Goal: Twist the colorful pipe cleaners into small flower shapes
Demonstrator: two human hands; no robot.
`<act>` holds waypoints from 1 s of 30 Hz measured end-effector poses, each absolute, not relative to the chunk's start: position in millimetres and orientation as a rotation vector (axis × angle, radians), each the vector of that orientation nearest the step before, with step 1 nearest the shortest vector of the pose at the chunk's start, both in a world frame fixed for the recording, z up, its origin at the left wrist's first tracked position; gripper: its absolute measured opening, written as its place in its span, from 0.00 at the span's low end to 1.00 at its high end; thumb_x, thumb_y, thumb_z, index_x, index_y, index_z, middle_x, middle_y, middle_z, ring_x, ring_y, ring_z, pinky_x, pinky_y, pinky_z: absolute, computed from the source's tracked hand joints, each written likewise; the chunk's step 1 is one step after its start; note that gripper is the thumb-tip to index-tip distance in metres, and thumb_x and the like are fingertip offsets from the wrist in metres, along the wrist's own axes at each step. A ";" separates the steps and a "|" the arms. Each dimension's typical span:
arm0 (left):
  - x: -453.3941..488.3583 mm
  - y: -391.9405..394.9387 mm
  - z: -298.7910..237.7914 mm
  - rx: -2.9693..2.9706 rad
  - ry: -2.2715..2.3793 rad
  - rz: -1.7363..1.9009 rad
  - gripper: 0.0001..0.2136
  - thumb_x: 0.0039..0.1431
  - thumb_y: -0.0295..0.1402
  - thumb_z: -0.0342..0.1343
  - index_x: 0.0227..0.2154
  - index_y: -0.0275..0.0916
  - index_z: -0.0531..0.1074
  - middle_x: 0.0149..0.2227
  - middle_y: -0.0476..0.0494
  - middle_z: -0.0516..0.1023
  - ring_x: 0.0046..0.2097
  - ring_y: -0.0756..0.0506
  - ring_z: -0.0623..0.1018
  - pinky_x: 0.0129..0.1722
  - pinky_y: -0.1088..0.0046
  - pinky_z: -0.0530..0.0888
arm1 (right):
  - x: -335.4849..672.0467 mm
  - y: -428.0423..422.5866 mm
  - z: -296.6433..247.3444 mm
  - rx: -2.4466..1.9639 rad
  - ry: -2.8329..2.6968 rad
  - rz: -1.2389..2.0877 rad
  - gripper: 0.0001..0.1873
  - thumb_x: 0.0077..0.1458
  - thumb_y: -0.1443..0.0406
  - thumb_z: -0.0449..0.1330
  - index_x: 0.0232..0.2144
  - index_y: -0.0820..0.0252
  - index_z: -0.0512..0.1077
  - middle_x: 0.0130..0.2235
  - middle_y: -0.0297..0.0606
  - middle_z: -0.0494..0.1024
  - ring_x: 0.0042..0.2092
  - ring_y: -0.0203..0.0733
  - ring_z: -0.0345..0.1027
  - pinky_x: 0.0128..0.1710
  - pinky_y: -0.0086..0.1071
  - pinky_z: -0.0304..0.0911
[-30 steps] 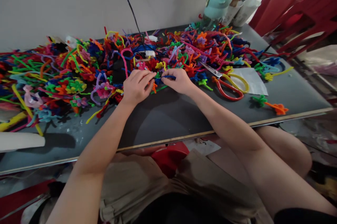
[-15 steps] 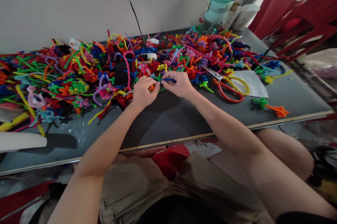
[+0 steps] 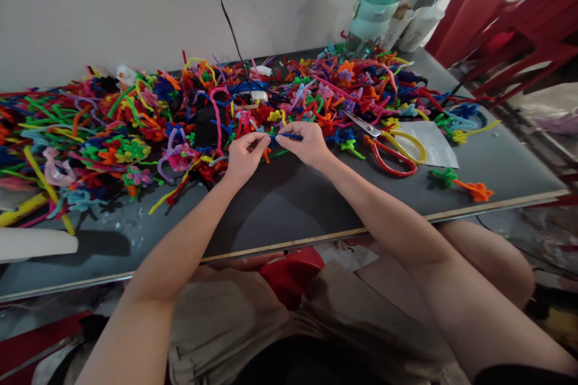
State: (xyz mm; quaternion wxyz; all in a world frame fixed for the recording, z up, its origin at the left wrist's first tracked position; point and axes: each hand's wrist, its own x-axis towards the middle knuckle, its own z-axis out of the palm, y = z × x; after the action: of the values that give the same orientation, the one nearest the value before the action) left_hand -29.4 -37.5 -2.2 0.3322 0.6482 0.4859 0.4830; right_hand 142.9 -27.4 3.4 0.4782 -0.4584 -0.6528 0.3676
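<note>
My left hand (image 3: 244,156) and my right hand (image 3: 303,143) meet at the near edge of a big heap of coloured pipe cleaners (image 3: 135,120) on a dark grey table (image 3: 280,204). Both hands pinch a blue pipe cleaner (image 3: 285,136) that runs between their fingertips. A small orange pipe-cleaner piece (image 3: 266,153) shows just under my left fingers. Red and yellow handled scissors (image 3: 392,147) lie to the right of my right hand.
A white paper sheet (image 3: 433,143) lies under the scissors' handles. A green and orange pipe-cleaner flower (image 3: 465,183) lies near the front right edge. A green bottle (image 3: 374,8) stands at the back right. A black cable (image 3: 223,11) hangs down the wall. Red chairs (image 3: 510,17) stand at the far right.
Both hands drew slightly towards me from the heap, then the left hand turned and lifted its fingers to pinch the blue pipe cleaner closer to the right hand.
</note>
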 end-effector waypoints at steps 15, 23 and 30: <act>-27.5 -33.4 -13.1 1.455 1.281 1.343 0.11 0.53 0.39 0.63 0.35 0.38 0.80 0.28 0.47 0.80 0.27 0.51 0.76 0.28 0.76 0.73 | 142.7 -32.3 5.8 -1.110 -1.803 0.647 0.10 0.58 0.62 0.58 0.34 0.59 0.80 0.36 0.39 0.82 0.37 0.41 0.74 0.39 0.33 0.65; -24.2 -32.4 -14.7 1.361 1.165 1.274 0.08 0.50 0.35 0.65 0.33 0.38 0.79 0.28 0.47 0.80 0.28 0.52 0.77 0.29 0.76 0.75 | 160.4 -25.6 7.0 -1.194 -1.792 0.453 0.09 0.61 0.63 0.57 0.42 0.56 0.76 0.40 0.38 0.81 0.43 0.43 0.75 0.41 0.34 0.65; -21.7 -38.5 -11.2 1.394 0.898 1.117 0.17 0.44 0.38 0.70 0.33 0.36 0.73 0.24 0.51 0.77 0.25 0.53 0.75 0.29 0.78 0.74 | 139.4 -30.3 -2.4 -1.047 -1.512 0.662 0.13 0.58 0.57 0.61 0.29 0.60 0.73 0.29 0.34 0.76 0.32 0.35 0.70 0.36 0.31 0.65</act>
State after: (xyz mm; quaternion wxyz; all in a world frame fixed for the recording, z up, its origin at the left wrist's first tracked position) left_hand -21.7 -38.5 -11.2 0.5405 0.5866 0.3778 0.4701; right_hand 139.4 -30.3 -2.4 0.5593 -0.4442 -0.6413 0.2806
